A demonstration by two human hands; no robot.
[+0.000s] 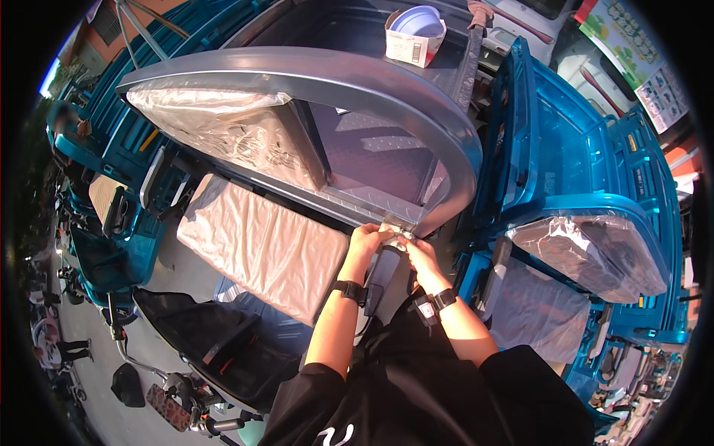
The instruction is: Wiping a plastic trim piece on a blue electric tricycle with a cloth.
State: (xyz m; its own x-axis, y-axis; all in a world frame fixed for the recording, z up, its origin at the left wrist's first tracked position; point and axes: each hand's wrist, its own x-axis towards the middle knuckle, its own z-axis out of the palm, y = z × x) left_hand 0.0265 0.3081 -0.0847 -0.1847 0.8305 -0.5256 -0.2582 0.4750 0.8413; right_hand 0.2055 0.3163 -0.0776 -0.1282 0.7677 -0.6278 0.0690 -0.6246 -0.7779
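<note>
Both hands meet at the lower right corner of a grey metal backrest frame [329, 75] on a cargo tricycle. My left hand [363, 245] pinches a small pale crumpled piece [393, 229], which looks like plastic or cloth; its exact kind cannot be told. The fingers of my right hand [422, 259] close on the same piece from the other side. Just below them a grey armrest [384, 268] points toward me. To the left lies a seat cushion [265, 245] in clear plastic film. A plastic-wrapped backrest pad [234, 136] fills the frame's left half.
Behind the frame, a cardboard box [410, 49] with a purple basin [418, 21] sits in the cargo bed. Blue tricycles stand close on the right [569, 145] and left [125, 245]. Handlebars [209, 426] rise at lower left. A person [70, 125] is at far left.
</note>
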